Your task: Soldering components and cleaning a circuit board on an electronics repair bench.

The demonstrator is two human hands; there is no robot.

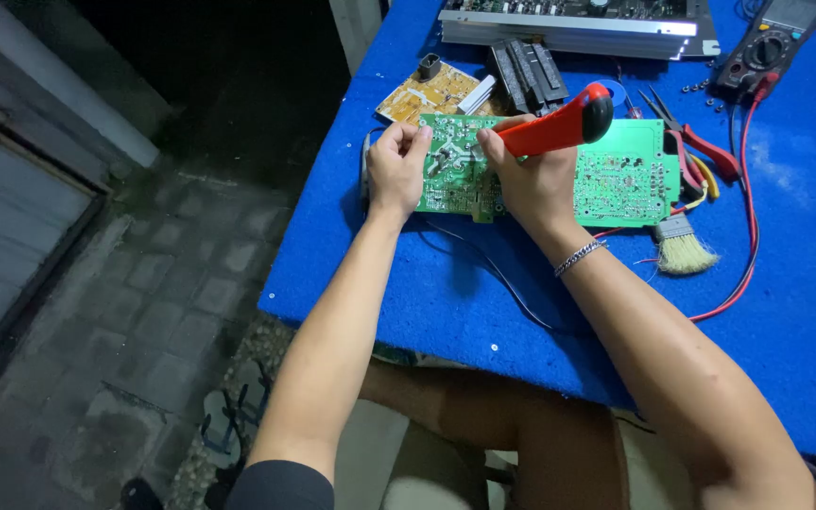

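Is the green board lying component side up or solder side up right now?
Solder side up: the green circuit board shows flat traces and solder points, no tall parts. It lies flat on the blue table.

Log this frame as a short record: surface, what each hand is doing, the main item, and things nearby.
surface: blue table
main item: green circuit board, lying flat
left hand: pinching the board's left edge
right hand: gripping a red-handled tool, tip hidden against the board
nearby: brush, pliers, meter, tan board
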